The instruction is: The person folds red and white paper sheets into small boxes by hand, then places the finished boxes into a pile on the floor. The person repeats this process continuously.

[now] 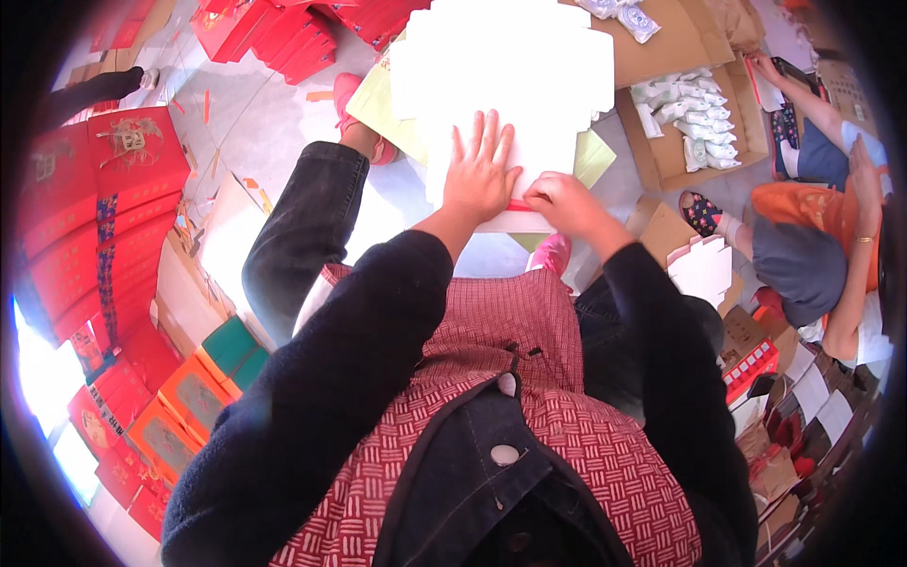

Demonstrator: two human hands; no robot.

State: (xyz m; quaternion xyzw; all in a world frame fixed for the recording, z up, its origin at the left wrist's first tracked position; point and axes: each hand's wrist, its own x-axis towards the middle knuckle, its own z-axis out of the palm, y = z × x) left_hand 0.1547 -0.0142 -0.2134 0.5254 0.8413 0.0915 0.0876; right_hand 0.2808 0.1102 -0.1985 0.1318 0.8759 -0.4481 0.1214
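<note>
1. Head view: the left hand [480, 178] lies flat, fingers spread wide, pressing on a white die-cut cardboard sheet [510, 76] held above the person's knees.
2. The right hand [564, 202] is curled narrow, pinching a red strip [519, 205] at the sheet's near edge.
3. Red boxes [104, 180] are stacked on the floor to the left.
4. Another person [812, 236] sits well apart on the right.

My clothes, seen from above

Long black sleeves run down to my bare left hand [480, 178] and right hand [564, 201]. I wear a red top patterned with small white dashes, a dark denim bib with pale round buttons, dark trousers and pink shoes.
</note>
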